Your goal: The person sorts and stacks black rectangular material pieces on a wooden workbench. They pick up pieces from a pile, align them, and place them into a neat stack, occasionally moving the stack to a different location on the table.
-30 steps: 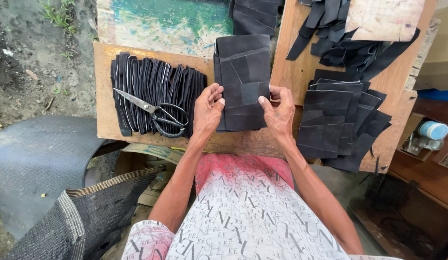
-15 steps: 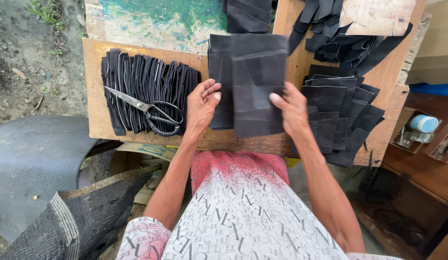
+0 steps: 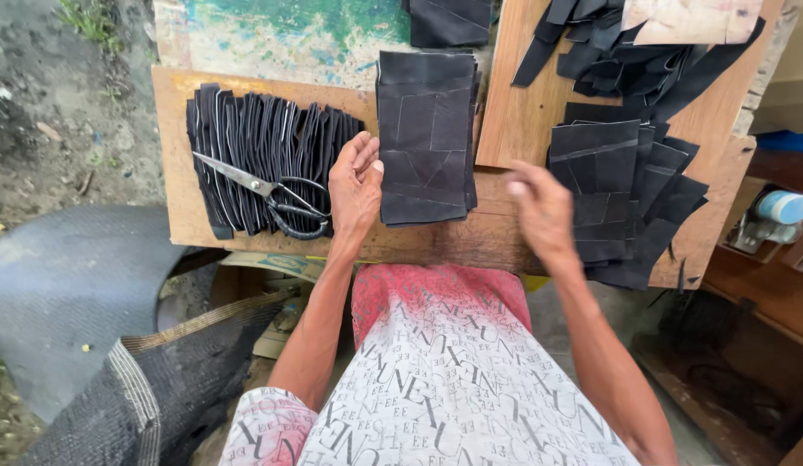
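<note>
A stack of black rectangular rubber pieces (image 3: 425,134) lies on the wooden board (image 3: 173,155) in front of me. My left hand (image 3: 354,185) rests with its fingers against the stack's left edge. My right hand (image 3: 544,211) hovers off the stack, blurred, between it and a second pile of black pieces (image 3: 621,203) on the right, holding nothing that I can see. Left of my left hand, black-handled scissors (image 3: 272,194) lie on a row of black strips (image 3: 259,147).
More black offcuts (image 3: 608,47) lie at the back right on a second board. A painted green and white surface (image 3: 280,34) sits behind. A grey rubber sheet (image 3: 69,285) and woven mat edge are at lower left, bare ground beyond. A small blue-capped container (image 3: 781,207) sits far right.
Both hands were pressing on the black stack; now my right hand has let go and moved right toward the other pile. My left hand stays at the stack's left edge.
</note>
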